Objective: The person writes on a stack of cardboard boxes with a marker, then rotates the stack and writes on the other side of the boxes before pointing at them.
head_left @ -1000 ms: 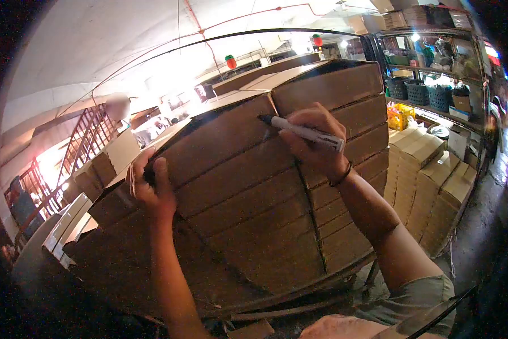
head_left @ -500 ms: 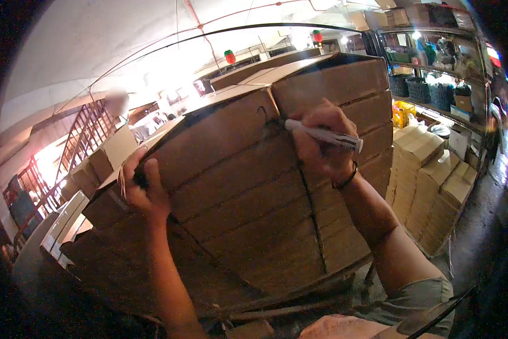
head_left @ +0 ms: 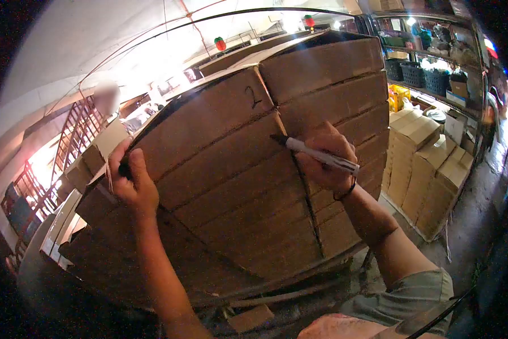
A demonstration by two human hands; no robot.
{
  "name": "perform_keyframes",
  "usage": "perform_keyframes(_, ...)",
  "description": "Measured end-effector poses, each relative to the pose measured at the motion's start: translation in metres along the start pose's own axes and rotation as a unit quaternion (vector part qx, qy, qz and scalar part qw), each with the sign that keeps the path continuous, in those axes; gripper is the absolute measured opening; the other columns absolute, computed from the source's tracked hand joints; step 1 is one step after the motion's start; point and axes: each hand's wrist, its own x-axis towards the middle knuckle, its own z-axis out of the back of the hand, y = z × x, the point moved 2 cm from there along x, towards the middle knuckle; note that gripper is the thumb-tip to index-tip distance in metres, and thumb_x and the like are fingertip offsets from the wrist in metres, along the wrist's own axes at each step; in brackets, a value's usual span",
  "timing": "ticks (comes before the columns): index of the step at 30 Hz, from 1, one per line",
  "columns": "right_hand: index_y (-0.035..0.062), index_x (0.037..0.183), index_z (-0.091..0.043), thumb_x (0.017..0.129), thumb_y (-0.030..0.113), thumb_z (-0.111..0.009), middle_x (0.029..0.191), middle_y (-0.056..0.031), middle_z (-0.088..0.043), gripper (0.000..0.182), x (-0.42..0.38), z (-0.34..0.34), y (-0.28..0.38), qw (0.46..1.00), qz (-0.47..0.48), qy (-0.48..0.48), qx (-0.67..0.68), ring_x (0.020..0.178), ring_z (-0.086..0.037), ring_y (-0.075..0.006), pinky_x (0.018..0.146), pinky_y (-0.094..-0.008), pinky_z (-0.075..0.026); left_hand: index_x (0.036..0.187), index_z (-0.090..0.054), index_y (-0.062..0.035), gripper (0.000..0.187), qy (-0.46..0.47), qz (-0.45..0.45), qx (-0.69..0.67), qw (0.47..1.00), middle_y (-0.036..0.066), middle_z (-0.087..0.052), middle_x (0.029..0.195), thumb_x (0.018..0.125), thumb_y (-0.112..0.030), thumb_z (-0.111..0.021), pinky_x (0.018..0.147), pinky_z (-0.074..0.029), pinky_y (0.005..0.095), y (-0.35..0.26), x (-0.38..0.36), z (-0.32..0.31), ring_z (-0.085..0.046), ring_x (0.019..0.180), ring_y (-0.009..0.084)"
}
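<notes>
Dim storeroom, shelves of baskets [head_left: 429,79] at the back, more cartons [head_left: 429,169] stacked at right. Front and centre, tall stack of flat cardboard boxes [head_left: 237,186], top one marked "2" [head_left: 254,97]. Right hand [head_left: 324,161] closed around a marker [head_left: 316,154], tip at the second box's face. Left hand [head_left: 130,183] gripping the stack's left edge, steadying it. Best to keep strokes firm, tip square to the cardboard.
</notes>
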Motion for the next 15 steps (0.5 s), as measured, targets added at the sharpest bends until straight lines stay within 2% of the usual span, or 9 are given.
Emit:
perform_keyframes(3, 0.0037, 0.084, -0.050, 0.068, 0.006, -0.065, 0.073, -0.0110, -0.059, 0.022, 0.004, -0.003, 0.006, 0.998, 0.011, 0.022, -0.051, 0.064, -0.058, -0.0205, 0.056, -0.0300, -0.045, 0.093, -0.056, 0.0004, 0.022, 0.008, -0.006, -0.005, 1.000, 0.012, -0.058, 0.086, 0.083, -0.019, -0.054, 0.069, -0.043, 0.0305, -0.001, 0.000, 0.001, -0.055, 0.076, 0.0214)
perform_keyframes(5, 0.0040, 0.080, -0.051, 0.068, 0.005, -0.064, 0.071, -0.0112, -0.059, 0.018, 0.000, -0.004, 0.003, 0.999, 0.030, -0.006, -0.038, 0.063, -0.058, -0.0212, 0.056, -0.0300, -0.045, 0.092, -0.056, 0.0007, 0.022, -0.001, -0.012, -0.016, 1.000, 0.012, -0.058, 0.087, 0.083, -0.018, -0.054, 0.070, -0.043, 0.0306, 0.002, -0.002, 0.000, -0.055, 0.076, 0.0218)
perform_keyframes(8, 0.0038, 0.078, -0.051, 0.067, 0.003, -0.064, 0.070, -0.0111, -0.058, 0.016, -0.005, -0.003, -0.003, 0.999, 0.006, -0.041, -0.002, 0.062, -0.058, -0.0219, 0.055, -0.0304, -0.046, 0.092, -0.056, 0.0012, 0.022, -0.010, -0.019, -0.012, 1.000, 0.012, -0.058, 0.086, 0.083, -0.018, -0.054, 0.070, -0.043, 0.0304, 0.000, -0.001, -0.001, -0.055, 0.076, 0.0215)
perform_keyframes(12, 0.0032, 0.080, -0.050, 0.067, 0.001, -0.062, 0.070, -0.0114, -0.057, 0.018, -0.004, 0.002, -0.002, 1.000, 0.002, 0.017, -0.012, 0.061, -0.058, -0.0223, 0.055, -0.0303, -0.046, 0.092, -0.057, 0.0016, 0.022, -0.001, -0.030, 0.001, 1.000, 0.011, -0.058, 0.087, 0.083, -0.018, -0.054, 0.070, -0.043, 0.0299, -0.010, 0.001, 0.000, -0.055, 0.077, 0.0205)
perform_keyframes(14, 0.0030, 0.082, -0.049, 0.068, 0.001, -0.062, 0.070, -0.0119, -0.057, 0.019, -0.006, -0.001, -0.006, 0.998, 0.069, -0.006, 0.002, 0.062, -0.059, -0.0225, 0.055, -0.0304, -0.047, 0.092, -0.056, 0.0018, 0.022, 0.006, -0.001, -0.026, 1.000, 0.011, -0.059, 0.087, 0.083, -0.018, -0.054, 0.071, -0.043, 0.0293, -0.008, 0.001, 0.000, -0.055, 0.078, 0.0199)
perform_keyframes(15, 0.0030, 0.082, -0.049, 0.068, 0.001, -0.062, 0.070, -0.0119, -0.057, 0.019, -0.007, -0.001, -0.007, 0.998, 0.068, -0.005, 0.002, 0.062, -0.059, -0.0225, 0.055, -0.0304, -0.047, 0.092, -0.056, 0.0018, 0.022, 0.007, 0.000, -0.026, 1.000, 0.011, -0.059, 0.087, 0.083, -0.018, -0.054, 0.071, -0.043, 0.0293, -0.008, 0.001, 0.000, -0.055, 0.078, 0.0199)
